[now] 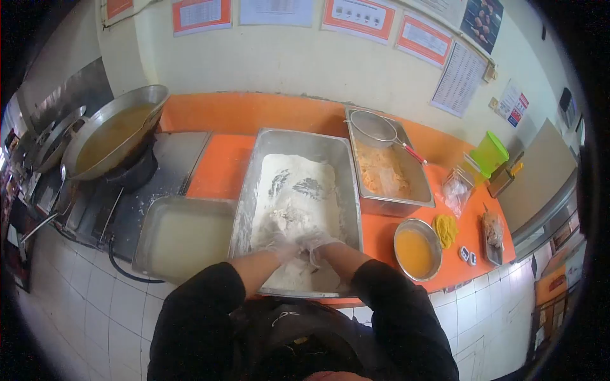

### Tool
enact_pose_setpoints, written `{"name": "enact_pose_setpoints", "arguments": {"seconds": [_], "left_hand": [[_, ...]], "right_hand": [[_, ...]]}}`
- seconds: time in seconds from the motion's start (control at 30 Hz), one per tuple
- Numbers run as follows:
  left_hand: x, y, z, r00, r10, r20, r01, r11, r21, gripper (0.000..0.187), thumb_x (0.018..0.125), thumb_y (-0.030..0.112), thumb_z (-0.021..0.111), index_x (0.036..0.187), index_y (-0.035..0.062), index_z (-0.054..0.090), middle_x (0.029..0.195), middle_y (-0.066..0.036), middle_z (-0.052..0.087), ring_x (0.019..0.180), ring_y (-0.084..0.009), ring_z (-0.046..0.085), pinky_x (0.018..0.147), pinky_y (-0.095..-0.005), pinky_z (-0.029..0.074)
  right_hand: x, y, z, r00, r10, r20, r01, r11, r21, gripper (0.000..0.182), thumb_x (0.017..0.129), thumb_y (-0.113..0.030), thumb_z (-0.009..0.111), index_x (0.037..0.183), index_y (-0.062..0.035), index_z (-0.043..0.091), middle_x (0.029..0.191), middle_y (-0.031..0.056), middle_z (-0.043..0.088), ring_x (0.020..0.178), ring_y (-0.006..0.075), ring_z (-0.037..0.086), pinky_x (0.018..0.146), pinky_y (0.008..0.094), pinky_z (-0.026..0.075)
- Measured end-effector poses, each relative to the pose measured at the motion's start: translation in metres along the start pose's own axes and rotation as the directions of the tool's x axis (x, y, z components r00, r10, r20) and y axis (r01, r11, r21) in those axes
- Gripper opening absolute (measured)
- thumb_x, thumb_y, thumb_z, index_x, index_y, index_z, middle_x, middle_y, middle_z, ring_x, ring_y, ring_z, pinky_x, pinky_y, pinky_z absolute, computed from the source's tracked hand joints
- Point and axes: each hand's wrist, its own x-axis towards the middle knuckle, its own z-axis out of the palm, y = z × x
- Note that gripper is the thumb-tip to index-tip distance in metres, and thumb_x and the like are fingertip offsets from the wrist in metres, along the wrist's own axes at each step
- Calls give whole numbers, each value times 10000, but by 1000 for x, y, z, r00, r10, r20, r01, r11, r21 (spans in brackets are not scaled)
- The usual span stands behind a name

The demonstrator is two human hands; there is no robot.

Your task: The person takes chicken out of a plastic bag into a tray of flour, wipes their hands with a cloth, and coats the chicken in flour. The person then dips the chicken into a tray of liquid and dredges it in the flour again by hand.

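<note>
In the head view a deep metal tray (pixel 356 222) holds a bed of white flour (pixel 305 170). My left hand (pixel 279 246) and my right hand (pixel 316 242), both in clear plastic gloves, are close together down in this flour near the tray's front half. Just beyond them a heap of flour-coated lumps (pixel 291 214) rises, its contents too covered to name. Flour and blur hide my fingers, so their grip does not show. Dark marks streak the flour farther back.
Left stand a tub of cloudy liquid (pixel 184 238) and a large wok of oil (pixel 114 136). To the right are a tray of pale orange pieces (pixel 381 174) under a strainer (pixel 373 127), a bowl of orange liquid (pixel 414 251), a yellow cloth (pixel 445 230) and a green container (pixel 490 153).
</note>
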Motion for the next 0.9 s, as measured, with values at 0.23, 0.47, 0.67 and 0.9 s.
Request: {"name": "enact_pose_setpoints", "arguments": {"seconds": [0.23,0.47,0.67,0.9], "left_hand": [[39,-66,-1,886,-234,-401,60,914,-400,403,750,362,534,962,24,587,1038,-235,545,1001,-326,514,834,-413,401],[-11,-46,-65,939,-27,-342,57,995,77,252,798,225,460,927,86,627,945,-224,590,835,-318,597,690,-390,476],[20,-50,-53,997,-83,0,81,968,-239,296,801,274,471,928,44,607,938,-211,589,837,-316,580,758,-399,441],[-5,-31,-80,976,-214,-30,173,858,-483,325,775,308,500,926,39,605,919,-223,586,835,-300,583,763,-396,441]], "right_hand": [[-5,-18,-61,997,-43,-56,37,994,-101,317,775,-53,527,1091,-50,545,976,114,602,789,177,599,665,284,487],[14,-1,-110,950,71,305,-107,989,102,205,772,-80,533,953,-38,619,887,95,627,783,176,598,677,281,478],[53,29,-44,961,94,261,-106,994,34,210,770,-118,543,950,-48,623,880,100,630,785,188,598,694,290,474],[74,35,-33,977,202,71,-171,536,827,219,767,-162,555,947,-60,627,871,105,633,787,203,599,714,300,470]]}}
